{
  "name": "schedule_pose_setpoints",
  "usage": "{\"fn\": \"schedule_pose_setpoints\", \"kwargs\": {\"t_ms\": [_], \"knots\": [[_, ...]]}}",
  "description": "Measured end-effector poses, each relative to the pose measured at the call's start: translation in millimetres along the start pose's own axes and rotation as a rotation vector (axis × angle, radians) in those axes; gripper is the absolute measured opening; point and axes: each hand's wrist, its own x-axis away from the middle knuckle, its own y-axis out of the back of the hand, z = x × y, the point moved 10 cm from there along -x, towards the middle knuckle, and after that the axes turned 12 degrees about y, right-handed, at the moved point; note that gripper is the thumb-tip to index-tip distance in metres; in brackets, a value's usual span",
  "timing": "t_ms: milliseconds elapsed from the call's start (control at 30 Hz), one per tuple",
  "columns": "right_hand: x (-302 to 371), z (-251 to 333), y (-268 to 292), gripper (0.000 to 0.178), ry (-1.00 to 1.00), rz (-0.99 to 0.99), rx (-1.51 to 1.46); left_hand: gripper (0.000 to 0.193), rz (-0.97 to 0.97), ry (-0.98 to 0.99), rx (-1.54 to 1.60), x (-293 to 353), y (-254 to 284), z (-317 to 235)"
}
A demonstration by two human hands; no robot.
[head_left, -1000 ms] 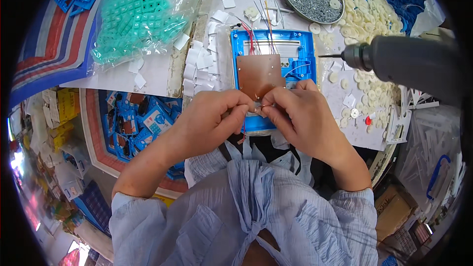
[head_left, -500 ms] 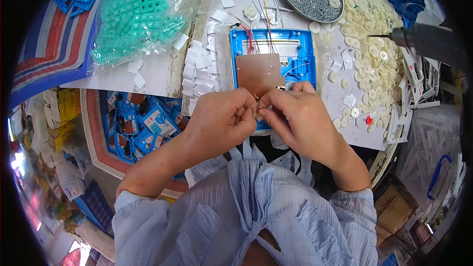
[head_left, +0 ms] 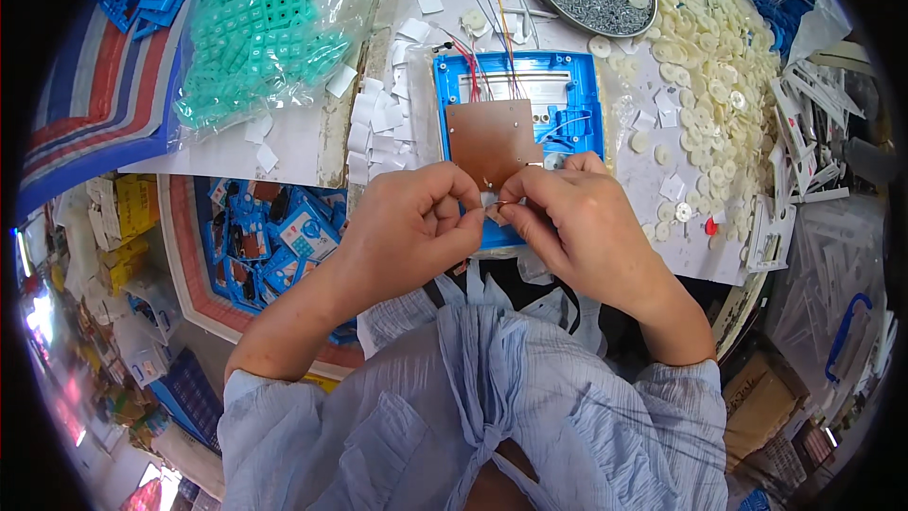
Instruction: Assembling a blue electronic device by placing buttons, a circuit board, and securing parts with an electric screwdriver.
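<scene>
A brown circuit board (head_left: 492,137) lies over a blue plastic housing (head_left: 591,85), its bare side up. Several coloured wires (head_left: 506,28) run out past the housing's far edge. Both hands meet at the board's near edge. My right hand (head_left: 586,218) pinches a thin reddish wire (head_left: 504,202) between thumb and forefinger. Just left of it, my left hand (head_left: 416,227) has thumb and forefinger closed together, its other fingers curled; whatever sits between those tips is too small to make out.
A round tray of screws (head_left: 591,0) stands beyond the housing, beside a heap of cream plastic discs (head_left: 719,66). Left lie white square pieces (head_left: 383,114) and a bag of green keypads (head_left: 255,38). A bin of blue assembled units (head_left: 274,237) is lower left.
My hands have drawn slightly apart, the left one shifting a little left. The dark tool with a thin shaft at the right has swung out toward the picture's edge. The view has shifted slightly.
</scene>
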Motion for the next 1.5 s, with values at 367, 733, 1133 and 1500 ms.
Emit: {"fn": "schedule_pose_setpoints", "kwargs": {"t_ms": [367, 733, 1133, 1500], "knots": [[-1, 5, 7, 0.01, 0.016, -0.13, -0.022, 0.004, 0.065, 0.04, 0.231, 0, -6, 1], [24, -14, 3, 0.019, -0.257, -0.236, -0.377, 0.006, -0.171, -0.214, 0.084, 13, -9, -25], [28, -17, 3, 0.01, -0.321, -0.292, -0.383, 0.015, -0.352, -0.531, -0.249, 26, -17, -48], [41, -36, -13, 0.008, -0.424, -0.357, -0.704, 0.015, -0.005, 0.025, 0.321, 0, -13, -10]]}}
